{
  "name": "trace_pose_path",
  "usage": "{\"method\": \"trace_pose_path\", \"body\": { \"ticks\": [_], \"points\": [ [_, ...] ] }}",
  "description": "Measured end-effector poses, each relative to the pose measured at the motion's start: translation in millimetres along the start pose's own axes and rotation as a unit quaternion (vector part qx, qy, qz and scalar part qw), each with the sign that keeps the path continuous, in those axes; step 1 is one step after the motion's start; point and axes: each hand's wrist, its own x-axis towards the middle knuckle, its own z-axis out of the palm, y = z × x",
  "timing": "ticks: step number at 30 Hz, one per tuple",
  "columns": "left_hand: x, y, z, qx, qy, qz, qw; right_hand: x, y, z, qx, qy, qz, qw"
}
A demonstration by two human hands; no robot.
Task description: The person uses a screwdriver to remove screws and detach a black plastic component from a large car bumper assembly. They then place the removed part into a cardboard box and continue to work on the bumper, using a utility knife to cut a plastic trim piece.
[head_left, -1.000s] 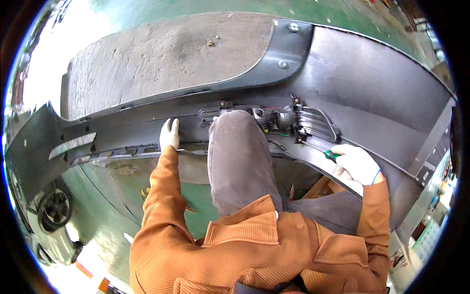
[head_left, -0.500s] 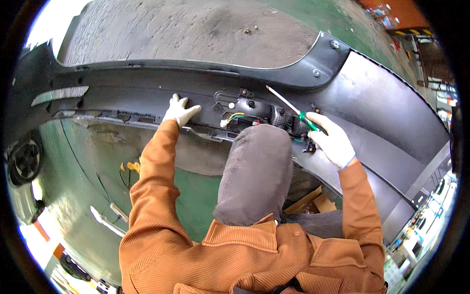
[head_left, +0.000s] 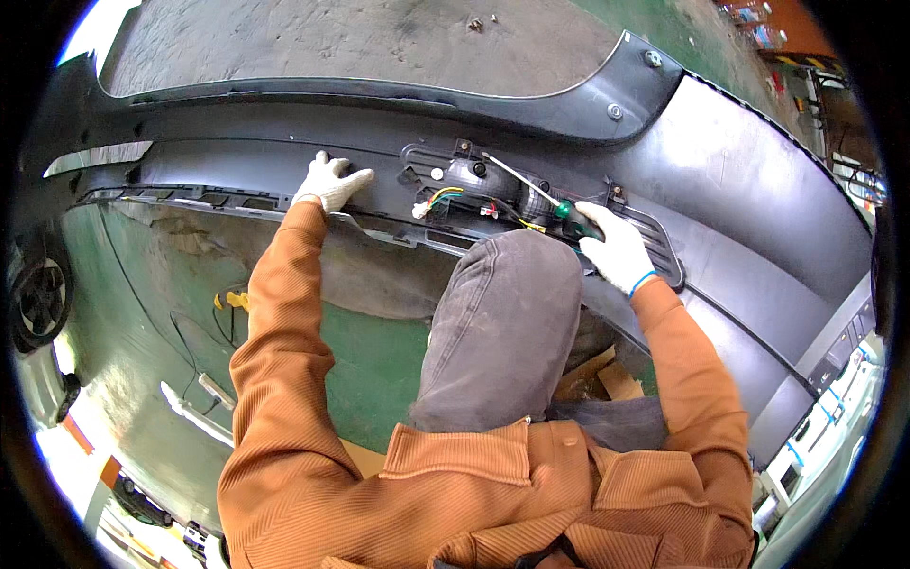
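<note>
A large dark car bumper [head_left: 237,163] lies across in front of me with its hollow inner side showing. My left hand [head_left: 330,182], in a white glove, rests on it with fingers spread and nothing in its grip. In my gloved right hand [head_left: 618,248] is a screwdriver [head_left: 570,217] with a green handle. Its shaft slants up and left over a black lamp unit [head_left: 510,190] on the bumper. The tip is close to a small tab [head_left: 464,149] at the unit's upper edge; whether they touch I cannot tell. Coloured wires [head_left: 444,196] run along the unit.
My bent knee [head_left: 502,332] rises between my arms, near the bumper's lower edge. Cardboard [head_left: 621,379] lies beside it on the green floor. A yellow item [head_left: 231,301] with a dark cable is on the floor at left, near a wheel [head_left: 43,299]. Plastic bottles [head_left: 766,36] stand far right.
My right hand has moved left along the bumper, bringing the screwdriver tip closer to the lamp unit's upper tab. My left hand stays spread on the bumper. The view has shifted slightly.
</note>
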Motion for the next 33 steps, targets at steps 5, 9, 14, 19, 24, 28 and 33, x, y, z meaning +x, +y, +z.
{"method": "trace_pose_path", "body": {
  "ticks": [5, 9, 14, 19, 24, 28, 33],
  "points": [
    [-5.8, 10.5, -10.3, 0.004, -0.012, -0.006, 1.000, -9.4, 3.0, 36.5, -0.002, 0.053, 0.013, 0.998],
    [-9.5, 19.0, -14.5, 0.013, -0.028, -0.019, 0.999, -13.2, 18.1, 57.9, 0.010, 0.091, 0.021, 0.996],
    [-9.6, 13.7, -8.5, 0.026, 0.017, 0.005, 0.999, -14.2, 12.8, 56.2, 0.021, 0.093, 0.024, 0.995],
    [3.3, 6.2, -15.0, 0.021, -0.007, 0.012, 1.000, -13.0, 15.4, 57.0, 0.036, 0.086, 0.026, 0.995],
    [0.3, 6.7, -42.7, -0.100, -0.045, 0.009, 0.994, -16.3, 17.4, 53.5, -0.024, 0.111, -0.015, 0.993],
    [2.9, 62.0, -99.5, -0.214, 0.076, 0.065, 0.972, -16.9, 1.4, 42.8, -0.029, 0.092, 0.017, 0.995],
    [71.9, 188.4, -106.5, -0.156, 0.195, 0.212, 0.945, -18.2, 11.4, 43.5, -0.015, 0.109, 0.004, 0.994]
  ]
}}
